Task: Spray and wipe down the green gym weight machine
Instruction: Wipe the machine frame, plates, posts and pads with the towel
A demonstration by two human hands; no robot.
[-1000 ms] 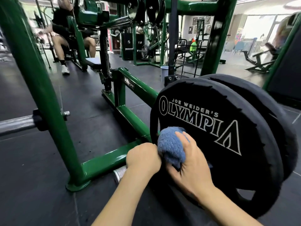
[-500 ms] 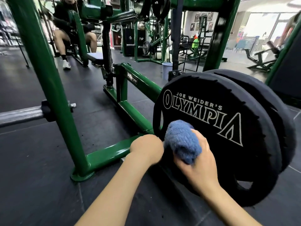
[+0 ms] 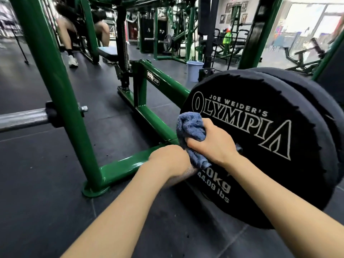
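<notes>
Right hand (image 3: 214, 144) clutches a bunched blue cloth (image 3: 191, 127) against the black plate (image 3: 260, 146); left hand (image 3: 168, 158), at its 8 o'clock, curls round the sleeve (image 3: 181, 176). Green frame (image 3: 126, 164) gleams.

**Wearer's body, head view: two forearms and hands**

- Left forearm (image 3: 119, 213): bare from the lower frame edge up to the wrist. No sleeve, cuff or strap shows along its visible length.
- Left hand (image 3: 168, 159): bare, no glove. Back of hand and knuckles visible; no ring, band or watch at the wrist.
- Right forearm (image 3: 270, 200): bare from the lower right frame edge up to the wrist. No sleeve or cuff shows.
- Right hand (image 3: 214, 144): bare, no glove. Back of hand, thumb and knuckles visible; no jewellery or watch.
- Upper arms, torso, clothing: outside the frame, cannot be told.
</notes>
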